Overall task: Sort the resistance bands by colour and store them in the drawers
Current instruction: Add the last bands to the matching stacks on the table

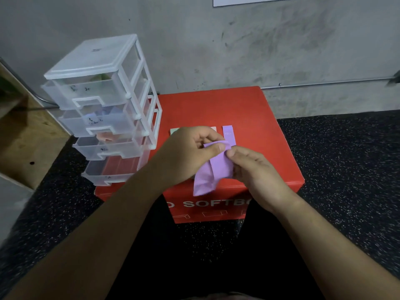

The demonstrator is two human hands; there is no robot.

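Between my hands I held a purple band (pixel 213 167), folded lengthwise and bunched, its lower end hanging loose below my wrists. My left hand (pixel 190 152) had its fingers curled, with the thumb pressed on the folded top end of the band. My right hand (pixel 257 169) pinched the band's right edge between thumb and forefinger, the other fingers curled beneath it. Both hands hovered over the near half of a red box (pixel 249 109). Just beyond my right thumb a second band (pixel 228 135), also purple, lay flat on the box. Beyond my left knuckles a green strip (pixel 174 131) peeked out at one side and a pale strip (pixel 213 128) at the other, both mostly hidden by that hand. Left of my left hand, on the box's far left corner, stood the clear drawers (pixel 104 109), four high. Something green showed through the top one, something pale bluish in the second and something peach in the third; what the bottom one held I could not tell. Under my forearms and around the box lay a black speckled floor (pixel 346 159).
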